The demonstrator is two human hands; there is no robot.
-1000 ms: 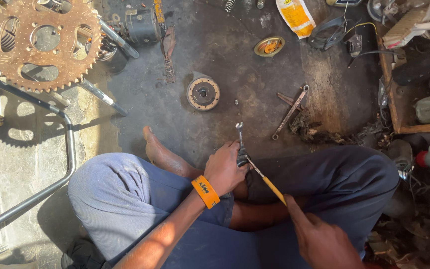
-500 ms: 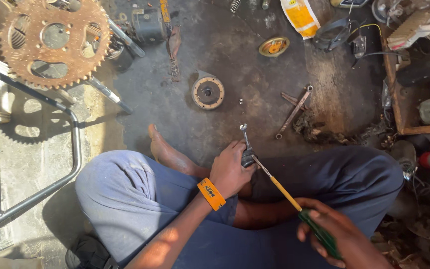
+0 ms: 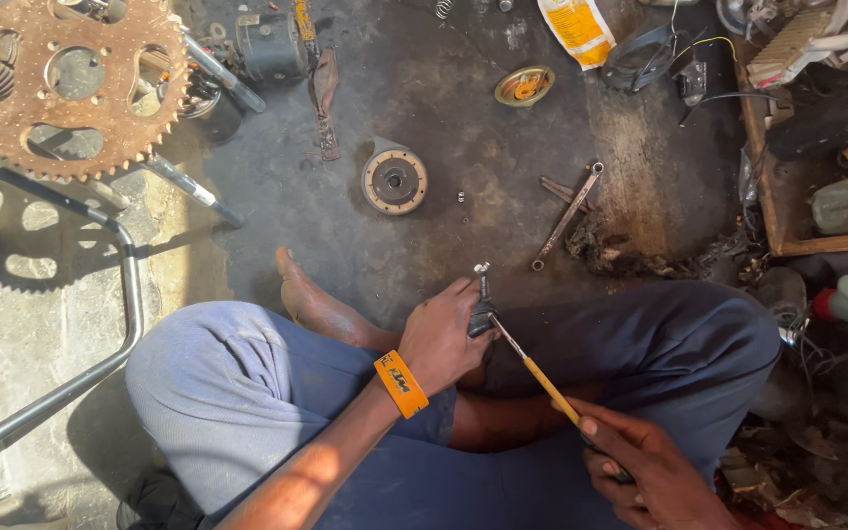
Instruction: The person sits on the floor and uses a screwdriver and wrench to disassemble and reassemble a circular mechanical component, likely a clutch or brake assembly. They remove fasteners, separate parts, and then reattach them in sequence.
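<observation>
I sit cross-legged on a dark oily floor. My left hand point(image 3: 447, 334), with an orange wristband, grips a small dark metal part point(image 3: 483, 304) that has a bolt-like tip pointing up. My right hand point(image 3: 645, 466) holds the handle of a yellow-shafted screwdriver point(image 3: 542, 378). Its metal tip rests against the small part in my left hand. The handle is mostly hidden by my fingers.
A round metal hub point(image 3: 394, 181) lies on the floor ahead, with a long spanner point(image 3: 567, 216) to its right. A rusty sprocket point(image 3: 73, 83) and a metal frame point(image 3: 130, 294) stand at left. A wooden box point(image 3: 787, 196), bottles and wires crowd the right side.
My right hand has slid back along the screwdriver toward the handle's end. My left hand keeps hold of the small part in about the same place.
</observation>
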